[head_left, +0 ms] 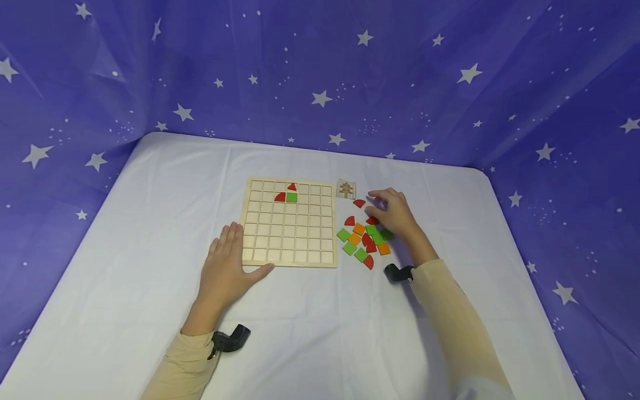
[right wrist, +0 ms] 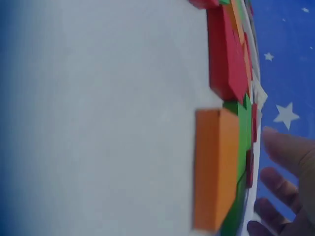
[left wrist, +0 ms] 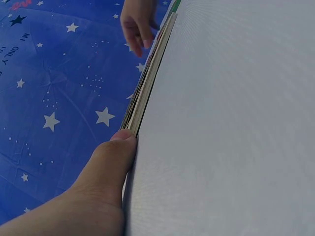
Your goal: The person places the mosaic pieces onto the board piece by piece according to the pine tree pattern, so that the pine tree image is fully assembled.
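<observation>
A wooden grid board (head_left: 289, 228) lies on the table. In its upper rows sit a red triangle (head_left: 292, 187), a red quarter-circle piece (head_left: 280, 197) and a green square (head_left: 291, 198). My left hand (head_left: 225, 272) rests against the board's lower left corner, fingers straight along the left side; its thumb (left wrist: 120, 142) touches the near edge. Over the loose pieces hovers my right hand (head_left: 395, 214), thumb and forefinger apart, nothing visible between them. Beneath it is a red piece (head_left: 372, 220), partly hidden. Another red quarter circle (head_left: 359, 204) lies just left of the fingertips.
Right of the board several green, orange and red pieces lie in a loose pile, among them an orange square (head_left: 384, 249). A small pattern card (head_left: 346, 189) lies by the board's upper right corner. A starry blue cloth (head_left: 320, 66) hangs behind the white-covered table (head_left: 300, 333).
</observation>
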A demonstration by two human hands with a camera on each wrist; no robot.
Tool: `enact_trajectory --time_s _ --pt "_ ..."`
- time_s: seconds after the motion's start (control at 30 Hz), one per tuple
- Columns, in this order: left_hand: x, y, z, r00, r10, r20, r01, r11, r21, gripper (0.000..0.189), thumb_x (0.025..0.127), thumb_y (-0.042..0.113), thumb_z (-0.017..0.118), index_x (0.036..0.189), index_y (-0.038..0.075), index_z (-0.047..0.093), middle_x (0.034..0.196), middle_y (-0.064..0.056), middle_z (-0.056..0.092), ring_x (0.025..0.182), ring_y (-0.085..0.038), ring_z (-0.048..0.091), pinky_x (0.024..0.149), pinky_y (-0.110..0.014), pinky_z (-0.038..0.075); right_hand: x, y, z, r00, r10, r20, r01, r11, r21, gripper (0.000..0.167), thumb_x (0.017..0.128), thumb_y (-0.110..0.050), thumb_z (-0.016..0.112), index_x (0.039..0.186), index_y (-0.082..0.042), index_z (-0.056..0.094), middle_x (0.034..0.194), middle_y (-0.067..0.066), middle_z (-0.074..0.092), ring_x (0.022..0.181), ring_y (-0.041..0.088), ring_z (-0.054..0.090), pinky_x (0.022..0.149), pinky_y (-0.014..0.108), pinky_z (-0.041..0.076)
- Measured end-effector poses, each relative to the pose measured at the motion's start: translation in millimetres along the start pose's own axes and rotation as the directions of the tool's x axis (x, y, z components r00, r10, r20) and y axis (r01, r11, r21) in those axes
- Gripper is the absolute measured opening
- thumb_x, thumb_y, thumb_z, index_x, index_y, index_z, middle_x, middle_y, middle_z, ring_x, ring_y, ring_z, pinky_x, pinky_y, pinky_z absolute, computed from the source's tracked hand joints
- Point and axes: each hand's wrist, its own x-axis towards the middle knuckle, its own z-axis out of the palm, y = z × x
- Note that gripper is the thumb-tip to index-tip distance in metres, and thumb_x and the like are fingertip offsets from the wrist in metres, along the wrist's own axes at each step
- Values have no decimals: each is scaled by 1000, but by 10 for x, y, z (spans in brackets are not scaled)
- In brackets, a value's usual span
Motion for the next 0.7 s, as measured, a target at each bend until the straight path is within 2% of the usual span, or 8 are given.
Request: enact_trajectory --time_s 0.1,0.23,0.53,0.7 --pt "6 -7 -1 1000 2 -4 -2 1000 5 123 79 78 60 158 -2 11 165 -22 15 154 -38 12 124 -55 13 -41 91 -14 1000 13 8 -13 1000 7 48 93 -36 69 137 -21 59 125 7 58 115 27 46 102 48 47" --pt "14 -21 -17 1000 2 -12 -2 1000 8 123 79 78 60 158 -2 11 165 -22 15 154 -39 12 124 -56 13 -53 154 -32 1000 -16 1 16 999 30 46 94 -36 68 137 -20 60 123 7 58 112 27 48 103 48 45" --pt "14 -9 -26 1000 -1 -6 1 1000 -10 123 78 78 61 157 -3 12 165 -22 15 154 -39 13 124 -56 13 27 96 45 998 -57 7 57 998 39 48 93 -37 69 137 -22 60 128 7 57 116 28 46 101 47 47" --pt "3 5 -8 1000 -1 2 1 1000 -11 124 78 79 59 158 -2 12 165 -22 15 154 -38 12 124 -55 13 61 52 101 995 -96 22 96 995 -5 46 93 -37 70 136 -24 62 128 7 56 112 27 43 89 43 45"
